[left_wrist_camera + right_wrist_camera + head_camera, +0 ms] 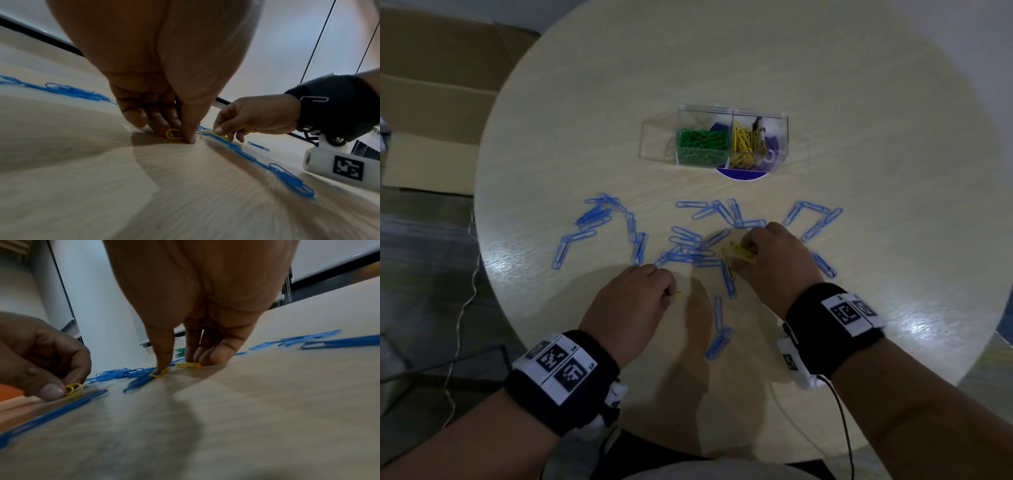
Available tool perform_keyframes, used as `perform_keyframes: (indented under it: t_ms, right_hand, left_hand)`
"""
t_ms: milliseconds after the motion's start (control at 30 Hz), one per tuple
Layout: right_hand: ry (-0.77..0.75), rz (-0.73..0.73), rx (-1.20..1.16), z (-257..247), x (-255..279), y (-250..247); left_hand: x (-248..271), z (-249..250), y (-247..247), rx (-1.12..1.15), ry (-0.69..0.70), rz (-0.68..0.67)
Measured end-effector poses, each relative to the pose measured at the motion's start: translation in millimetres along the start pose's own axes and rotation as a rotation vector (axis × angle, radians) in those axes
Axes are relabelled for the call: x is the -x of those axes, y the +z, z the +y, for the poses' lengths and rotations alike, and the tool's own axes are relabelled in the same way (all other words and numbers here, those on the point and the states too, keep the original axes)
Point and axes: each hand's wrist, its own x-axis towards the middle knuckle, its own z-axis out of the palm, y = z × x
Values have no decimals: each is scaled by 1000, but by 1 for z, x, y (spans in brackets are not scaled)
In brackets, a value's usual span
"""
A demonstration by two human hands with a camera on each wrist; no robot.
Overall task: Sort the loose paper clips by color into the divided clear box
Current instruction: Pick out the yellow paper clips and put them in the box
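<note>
Your round bench [893, 102] leaves bare wood all round the clear box [732, 137], which stands well back from your hands; its green clips [702, 142] fill the left compartment and its yellow clips [743, 144] the one beside it. The blue clips [688, 240] lie loose in a band between the box and you, reaching near the right rim; the near edge sits just under your wrists. Your left hand [633, 301] is knuckles-up, fingertips down on the wood, its grip pinching a yellow clip [172, 134] against the bench; your right hand [767, 263] arches over the blue scatter, fingers curled, its grip pinching several yellow paper clips [741, 255], thumb tip set on another yellow one [159, 372].
</note>
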Motion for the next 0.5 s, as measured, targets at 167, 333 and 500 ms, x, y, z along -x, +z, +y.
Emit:
perform_keyframes:
  t_ms: [167, 333, 500]
  right_hand:
    - [20, 35, 0, 7, 0, -4]
    - [35, 23, -12, 11, 1, -10]
    - [76, 0, -17, 11, -3, -15]
  left_hand:
    - [-1, -1, 0, 21, -7, -22]
    - [-2, 0, -1, 32, -30, -52]
    - [-8, 12, 0, 14, 36, -31]
